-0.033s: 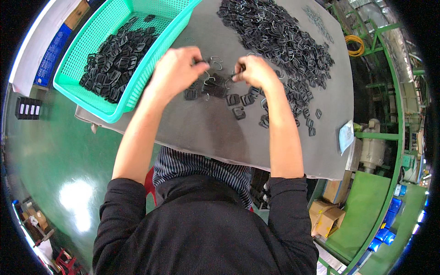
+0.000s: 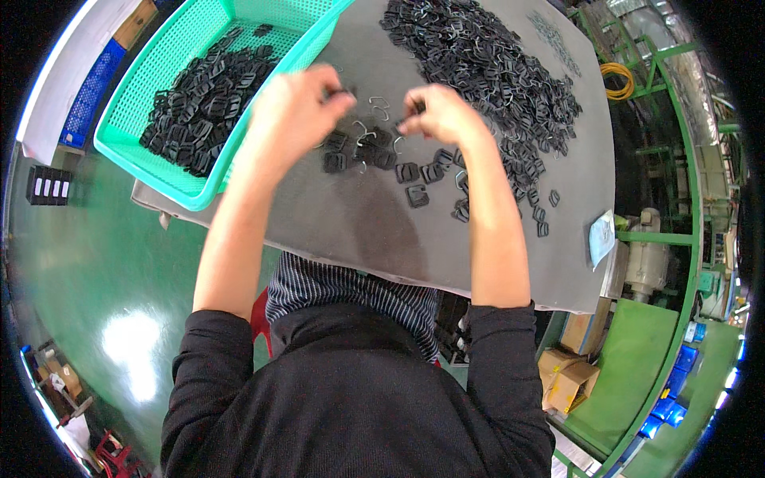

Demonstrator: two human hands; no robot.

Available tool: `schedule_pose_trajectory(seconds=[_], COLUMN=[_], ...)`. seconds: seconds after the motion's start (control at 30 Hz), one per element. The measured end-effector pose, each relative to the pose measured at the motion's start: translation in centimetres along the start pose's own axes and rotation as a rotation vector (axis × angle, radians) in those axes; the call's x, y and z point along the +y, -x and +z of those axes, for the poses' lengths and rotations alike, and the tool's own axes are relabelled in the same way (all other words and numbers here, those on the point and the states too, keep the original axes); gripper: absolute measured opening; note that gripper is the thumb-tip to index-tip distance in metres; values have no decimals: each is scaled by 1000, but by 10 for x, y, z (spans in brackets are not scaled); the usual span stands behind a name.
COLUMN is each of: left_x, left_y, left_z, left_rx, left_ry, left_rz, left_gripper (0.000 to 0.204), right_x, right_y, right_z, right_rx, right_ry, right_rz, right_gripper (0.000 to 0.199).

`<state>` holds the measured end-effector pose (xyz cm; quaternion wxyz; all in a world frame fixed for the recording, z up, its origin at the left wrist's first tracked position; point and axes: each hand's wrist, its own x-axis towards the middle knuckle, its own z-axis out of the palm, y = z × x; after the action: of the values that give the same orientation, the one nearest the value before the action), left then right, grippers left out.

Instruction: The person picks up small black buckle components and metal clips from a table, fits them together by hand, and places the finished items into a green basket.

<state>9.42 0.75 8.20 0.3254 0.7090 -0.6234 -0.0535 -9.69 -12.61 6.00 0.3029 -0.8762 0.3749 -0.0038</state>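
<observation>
My left hand [image 2: 296, 110], blurred by motion, is closed in a pinch beside the basket's near wall, with a small black plastic piece partly showing at its fingertips. My right hand [image 2: 445, 118] is also pinched, and a bit of something black shows under its fingertips. Between and below the hands lie loose black plastic buckles [image 2: 407, 172] and bent metal wire hooks [image 2: 379, 107]. A large pile of black buckles with wire hooks [image 2: 486, 60] spreads beyond my right hand.
A green mesh basket [image 2: 239, 163] holding many black buckles [image 2: 209, 103] stands at the table's left. Thin metal wires [image 2: 554, 41] lie at the far right of the grey table [image 2: 486, 271]. A pale blue packet [image 2: 602, 237] sits at the right edge, near green metal framing [image 2: 657, 237].
My left hand has shifted left and slightly away from me, toward the basket. The right hand has moved a little farther away. The buckles between them are less covered.
</observation>
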Motion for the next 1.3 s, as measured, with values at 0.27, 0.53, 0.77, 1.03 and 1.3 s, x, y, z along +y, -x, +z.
schedule_pose_trajectory(seconds=[0.27, 0.53, 0.77, 1.03, 1.3], left_x=[-51, -8, -55, -43, -12], left_y=[1, 47, 29, 23, 31], left_z=[-137, 2, 83, 64, 87], left_rx=[401, -46, -40, -289, -315], left_ry=[-685, -46, 102, 657, -92], left_rz=[-52, -112, -108, -382, -259], left_gripper=[33, 21, 17, 29, 43], right_x=[-194, -32, 20, -1, 30], right_y=[-22, -21, -7, 39, 73], right_z=[-48, 42, 65, 73, 47], right_rx=[129, 173, 251, 285, 243], right_ry=[-371, 300, -404, 17, -1293], right_rz=[-525, 89, 114, 214, 174], right_gripper=[54, 37, 31, 38, 16])
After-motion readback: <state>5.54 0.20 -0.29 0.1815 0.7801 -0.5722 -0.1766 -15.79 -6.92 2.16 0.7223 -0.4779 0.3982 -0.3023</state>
